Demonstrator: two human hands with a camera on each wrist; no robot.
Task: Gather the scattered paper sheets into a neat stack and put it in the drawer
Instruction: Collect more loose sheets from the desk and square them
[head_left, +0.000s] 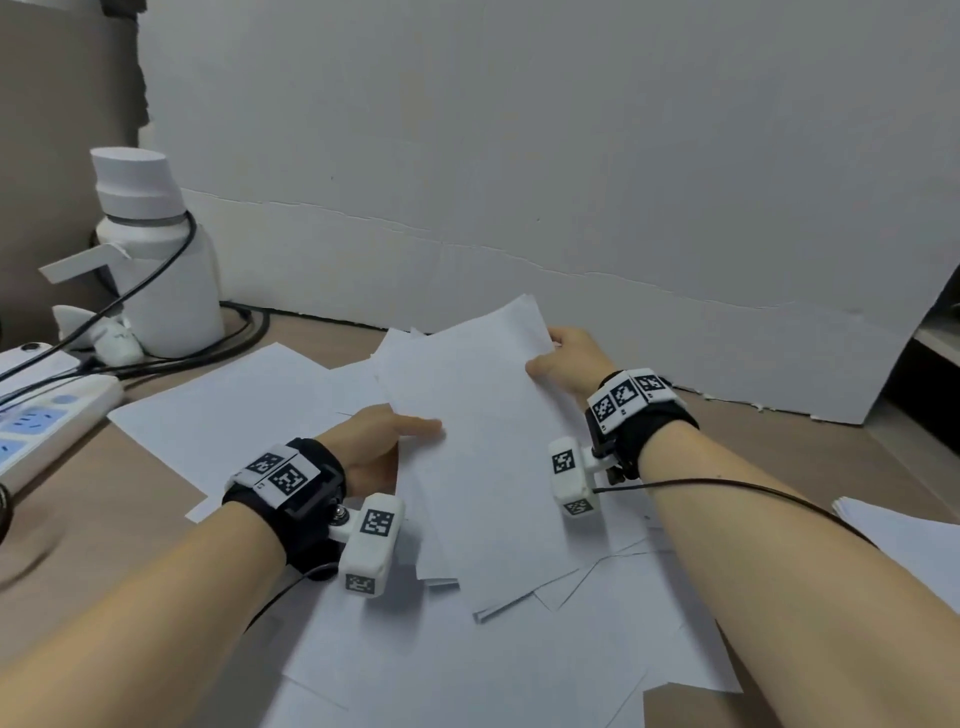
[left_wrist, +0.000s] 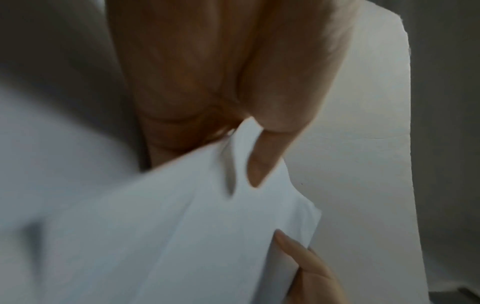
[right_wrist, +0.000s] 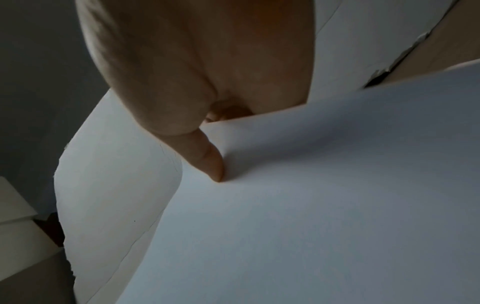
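White paper is doing most of the threatening here. The left hand (head_left: 371, 441) is pinching one long edge of the lifted sheaf (head_left: 483, 441), thumb lying on top and fingers hidden beneath; the right hand (head_left: 569, 361) is gripping the opposite edge near the far corner, thumb on the upper face. In the right wrist view that thumb (right_wrist: 211, 162) is pressing a dent into the top sheet. The sheaf is hanging tilted above the loose sheets (head_left: 441, 654) lying on the counter (head_left: 78, 519), its far corners already fanning apart.

What could go wrong, as I judge it: the held sheets are not squared, so inner ones may be sliding out as the bundle tilts; the thumbs may be creasing the paper; and sweeping the sheaf low could be dragging the sheets beneath off the near edge. The black cable (head_left: 727, 486) trailing from the right wrist could be snagging a corner.

Counting: two hands, both holding; one lifted sheaf, its sheet number impossible to tell; several loose sheets overlapping below, too tangled to count exactly; one further small pile (head_left: 904, 540) at the right edge; one white bottle (head_left: 156, 260); one power strip (head_left: 47, 415). No drawer is showing in any view.
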